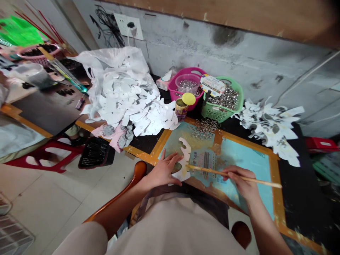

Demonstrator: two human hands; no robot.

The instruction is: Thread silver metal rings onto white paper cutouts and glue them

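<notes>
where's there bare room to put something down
Behind the right hand, the blue mat looks bare up to the orange strip; so does the black tabletop right of it, nearer than the smaller white pile. Crowded: the back, with the pink basket, green basket, metal rings and larger white pile.

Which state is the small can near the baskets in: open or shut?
Open: the can's yellow lid sits aside, leaving its inside visible.
</notes>
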